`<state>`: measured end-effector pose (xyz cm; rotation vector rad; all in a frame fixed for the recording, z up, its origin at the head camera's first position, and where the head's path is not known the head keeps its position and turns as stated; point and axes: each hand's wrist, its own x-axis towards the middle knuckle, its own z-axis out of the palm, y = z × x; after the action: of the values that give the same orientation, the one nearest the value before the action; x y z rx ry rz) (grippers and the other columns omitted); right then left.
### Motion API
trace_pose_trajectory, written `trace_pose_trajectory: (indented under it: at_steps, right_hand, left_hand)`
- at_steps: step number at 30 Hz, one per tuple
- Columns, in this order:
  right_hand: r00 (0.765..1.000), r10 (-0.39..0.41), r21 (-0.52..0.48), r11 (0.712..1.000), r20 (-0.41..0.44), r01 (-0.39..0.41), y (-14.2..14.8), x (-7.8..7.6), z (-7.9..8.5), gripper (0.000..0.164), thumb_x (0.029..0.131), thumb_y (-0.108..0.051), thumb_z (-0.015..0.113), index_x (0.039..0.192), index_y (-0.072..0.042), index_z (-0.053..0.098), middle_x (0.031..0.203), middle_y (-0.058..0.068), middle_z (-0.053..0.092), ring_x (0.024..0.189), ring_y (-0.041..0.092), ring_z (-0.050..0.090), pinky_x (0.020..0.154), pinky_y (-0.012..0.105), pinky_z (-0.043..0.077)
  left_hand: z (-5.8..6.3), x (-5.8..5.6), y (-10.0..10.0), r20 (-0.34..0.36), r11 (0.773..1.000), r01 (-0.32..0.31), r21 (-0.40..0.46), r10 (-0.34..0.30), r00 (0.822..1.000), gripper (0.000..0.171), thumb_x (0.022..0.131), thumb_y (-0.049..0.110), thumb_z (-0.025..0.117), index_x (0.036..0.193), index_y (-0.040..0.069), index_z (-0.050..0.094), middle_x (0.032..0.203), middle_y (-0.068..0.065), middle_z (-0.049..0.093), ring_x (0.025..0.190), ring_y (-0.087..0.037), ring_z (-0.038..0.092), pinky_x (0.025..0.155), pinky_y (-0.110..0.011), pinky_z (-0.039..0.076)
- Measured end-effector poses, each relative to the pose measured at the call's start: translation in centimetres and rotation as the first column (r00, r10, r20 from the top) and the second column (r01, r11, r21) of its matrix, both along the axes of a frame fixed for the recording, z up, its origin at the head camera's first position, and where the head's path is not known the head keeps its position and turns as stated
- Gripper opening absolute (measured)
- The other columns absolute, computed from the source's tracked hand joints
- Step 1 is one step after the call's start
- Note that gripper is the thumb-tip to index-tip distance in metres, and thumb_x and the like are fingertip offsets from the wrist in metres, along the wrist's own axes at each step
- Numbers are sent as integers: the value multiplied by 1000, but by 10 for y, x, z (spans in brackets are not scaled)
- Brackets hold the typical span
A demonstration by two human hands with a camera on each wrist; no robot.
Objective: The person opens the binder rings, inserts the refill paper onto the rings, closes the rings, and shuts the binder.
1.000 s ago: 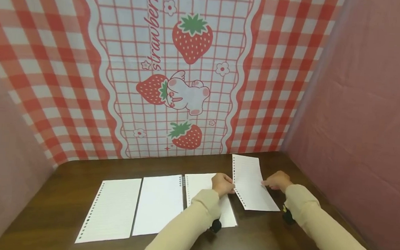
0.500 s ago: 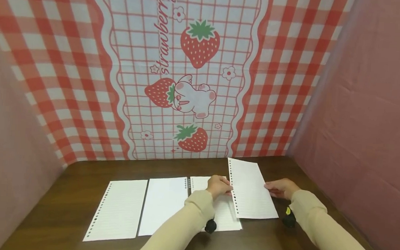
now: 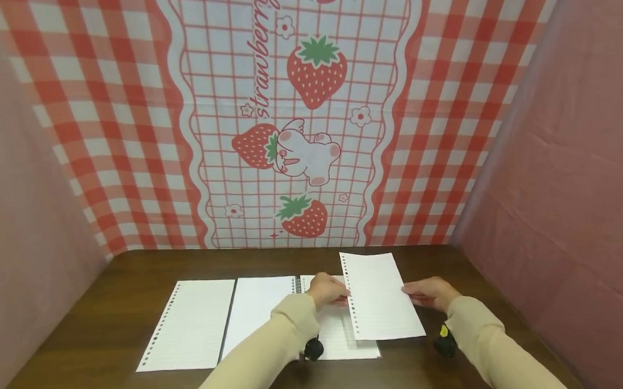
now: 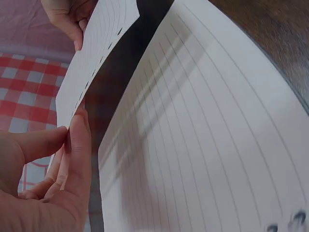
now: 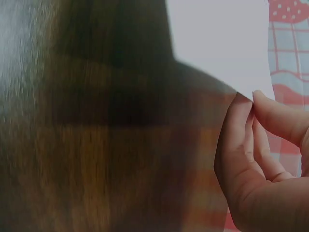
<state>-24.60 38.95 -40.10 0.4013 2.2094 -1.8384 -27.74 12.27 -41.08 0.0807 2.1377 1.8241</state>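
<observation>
A lined loose-leaf sheet (image 3: 382, 298) with holes down its left edge is held up between both hands. My left hand (image 3: 327, 290) pinches the punched edge between thumb and fingers, as the left wrist view shows at the fingers (image 4: 78, 150). On the opposite edge, my right hand (image 3: 433, 292) pinches the paper with the thumb over the fingers (image 5: 236, 140). Below and left lies an open ring notebook, its lined right page (image 3: 335, 340) partly covered by the sheet and left arm. Its blank left page (image 3: 258, 309) meets the rings (image 3: 298, 285).
Another punched, lined sheet (image 3: 191, 323) lies flat left of the notebook. The dark wooden table (image 3: 98, 330) runs back to a red-and-white strawberry-print cloth (image 3: 313, 159). Pink cloth (image 3: 570, 202) hangs at the right side.
Both hands have carried the held sheet leftward, so it now overlaps the notebook's right page. The head view has shifted slightly. Both hands keep their pinch.
</observation>
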Motion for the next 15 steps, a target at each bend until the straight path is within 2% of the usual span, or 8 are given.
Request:
trace_pose_trajectory:
  at_steps: [2, 7, 11, 15]
  right_hand:
    - [1000, -7, 12, 1000, 8, 7, -4, -1, 1, 13, 89, -3, 67, 96, 7, 72, 67, -6, 68, 64, 4, 64, 65, 20, 59]
    - [1000, -18, 51, 999, 18, 17, -16, -2, 6, 28, 89, -9, 69, 107, 13, 67, 70, -5, 69, 67, 7, 64, 69, 24, 61]
    - [1000, -8, 19, 1000, 11, 8, -26, -1, 7, 24, 90, -6, 68, 105, 12, 68, 70, -4, 69, 67, 6, 65, 69, 24, 61]
    - [1000, 10, 22, 1000, 5, -10, -36, -1, 8, 24, 90, -6, 67, 105, 13, 68, 70, -4, 70, 68, 7, 65, 70, 26, 62]
  left_hand:
    - [1, -1, -6, 6, 1000, 8, 7, -8, 1000, 17, 79, -9, 70, 96, -14, 67, 90, -29, 73, 68, -26, 75, 71, -32, 63]
    - [3, -5, -22, 36, 999, 31, 40, -32, 999, 19, 78, -10, 68, 96, -16, 66, 78, -19, 72, 55, -12, 64, 69, -29, 62]
    - [4, -6, -32, 72, 997, 42, 70, -47, 996, 20, 80, -10, 65, 99, -17, 65, 67, -8, 65, 52, -9, 60, 69, -28, 62]
    - [6, -7, -42, 101, 996, 60, 71, -67, 993, 21, 82, -10, 64, 101, -18, 64, 63, -5, 62, 51, -8, 59, 66, -26, 62]
